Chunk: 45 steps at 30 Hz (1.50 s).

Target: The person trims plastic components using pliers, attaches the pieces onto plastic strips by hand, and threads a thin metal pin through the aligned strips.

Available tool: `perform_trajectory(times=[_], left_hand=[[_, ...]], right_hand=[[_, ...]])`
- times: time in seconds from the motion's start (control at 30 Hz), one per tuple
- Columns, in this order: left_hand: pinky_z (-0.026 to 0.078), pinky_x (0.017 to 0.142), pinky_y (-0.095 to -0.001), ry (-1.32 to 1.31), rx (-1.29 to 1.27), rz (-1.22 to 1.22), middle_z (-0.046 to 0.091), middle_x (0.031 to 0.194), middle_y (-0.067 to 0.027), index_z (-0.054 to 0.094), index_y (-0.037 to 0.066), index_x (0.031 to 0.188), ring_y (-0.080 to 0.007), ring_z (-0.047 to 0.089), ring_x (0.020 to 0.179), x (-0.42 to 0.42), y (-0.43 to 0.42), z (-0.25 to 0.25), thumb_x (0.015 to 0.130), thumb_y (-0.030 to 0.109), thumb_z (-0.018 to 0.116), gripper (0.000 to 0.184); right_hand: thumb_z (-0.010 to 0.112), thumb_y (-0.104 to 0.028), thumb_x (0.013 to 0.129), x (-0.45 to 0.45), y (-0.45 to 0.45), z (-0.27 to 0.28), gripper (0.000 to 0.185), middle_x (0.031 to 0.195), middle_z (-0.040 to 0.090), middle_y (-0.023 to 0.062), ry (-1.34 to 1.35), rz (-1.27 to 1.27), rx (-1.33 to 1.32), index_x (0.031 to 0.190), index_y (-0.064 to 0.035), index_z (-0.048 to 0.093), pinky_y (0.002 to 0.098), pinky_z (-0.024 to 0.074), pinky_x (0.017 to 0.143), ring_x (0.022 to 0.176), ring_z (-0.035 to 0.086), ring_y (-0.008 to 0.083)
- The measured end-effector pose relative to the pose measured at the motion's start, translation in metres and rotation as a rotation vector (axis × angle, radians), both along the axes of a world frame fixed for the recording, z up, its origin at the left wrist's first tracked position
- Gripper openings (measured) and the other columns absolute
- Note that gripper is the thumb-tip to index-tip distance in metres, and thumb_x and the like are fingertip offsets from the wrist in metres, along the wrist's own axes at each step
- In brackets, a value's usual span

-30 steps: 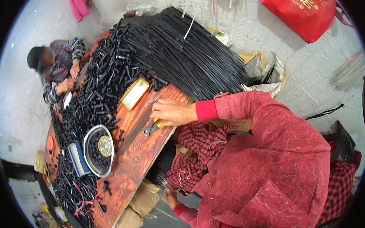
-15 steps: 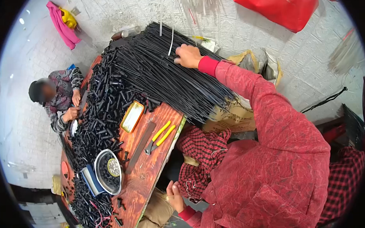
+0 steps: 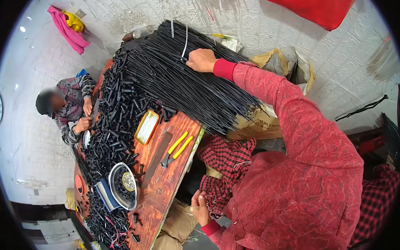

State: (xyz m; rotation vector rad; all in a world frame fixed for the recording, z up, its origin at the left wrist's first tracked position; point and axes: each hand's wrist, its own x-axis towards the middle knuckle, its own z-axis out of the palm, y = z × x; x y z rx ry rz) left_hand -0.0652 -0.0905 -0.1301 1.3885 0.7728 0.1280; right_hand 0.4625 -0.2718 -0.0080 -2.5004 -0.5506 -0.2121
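Note:
My right hand [image 3: 201, 60] is closed, knuckles up, over a big heap of thin black rods [image 3: 180, 77] at the table's far end. Whatever its fingers pinch is hidden. Close to its fingertips ends a narrow white strip [image 3: 186, 41]. My left hand [image 3: 200, 208] hangs beside the table edge, near the red-and-black checked cloth [image 3: 223, 157] on my lap. Its fingers are loosely bent and the thumb stands slightly apart, with nothing clearly held. Yellow-handled pliers [image 3: 176, 149] and a flat dark bar [image 3: 156, 159] lie on the reddish wooden table [image 3: 160, 192].
Short black tubular pieces [image 3: 116, 114] cover much of the table. A yellow-rimmed tray [image 3: 146, 127], an oval metal bowl [image 3: 123, 194] and a blue box [image 3: 106, 195] stand among them. Opposite, a co-worker [image 3: 73, 103] handles small pieces. A printed sack [image 3: 255, 125] sits below the rods.
My right hand's fingers have curled closed at the rods, shifting slightly left. My left hand has risen a little, thumb and fingers closer together. The whole view has shifted slightly.

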Motion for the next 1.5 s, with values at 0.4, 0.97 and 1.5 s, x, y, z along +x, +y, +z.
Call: perform_trajectory(times=[0.4, 0.97, 1.5], left_hand=[[0.047, 0.084, -0.0230, 0.008, -0.001, -0.080, 0.067, 0.108, -0.0077, 0.053, -0.002, 0.129, -0.0103, 0.059, 0.091, 0.010, -0.002, -0.003, 0.098, 0.011, 0.056, 0.033], [0.047, 0.076, -0.0215, 0.033, -0.062, -0.044, 0.067, 0.105, -0.0062, 0.055, -0.002, 0.127, -0.0075, 0.057, 0.084, -0.001, -0.001, -0.015, 0.098, 0.012, 0.057, 0.033], [0.048, 0.085, -0.0258, 0.053, 0.141, -0.127, 0.068, 0.106, -0.0094, 0.056, -0.003, 0.126, -0.0139, 0.062, 0.095, -0.011, 0.009, -0.035, 0.098, 0.011, 0.056, 0.032]], right_hand=[[0.069, -0.026, 0.076, 0.016, 0.002, 0.015, 0.028, 0.065, 0.066, 0.0133, 0.397, 0.115, 0.126, 0.066, 0.0002, 0.066, 0.0362, 0.0477, 0.053, 0.056, 0.064, 0.0241], [0.068, -0.034, 0.079, 0.006, 0.013, 0.001, 0.036, 0.079, 0.069, 0.0182, 0.183, 0.035, -0.014, 0.088, 0.0005, 0.071, 0.0430, 0.0532, 0.074, 0.081, 0.069, 0.0344], [0.051, -0.021, 0.094, 0.028, 0.015, 0.007, 0.021, 0.074, 0.063, 0.0066, 0.551, 0.219, 0.493, 0.089, -0.0027, 0.057, 0.0294, 0.0456, 0.050, 0.058, 0.058, 0.0141]])
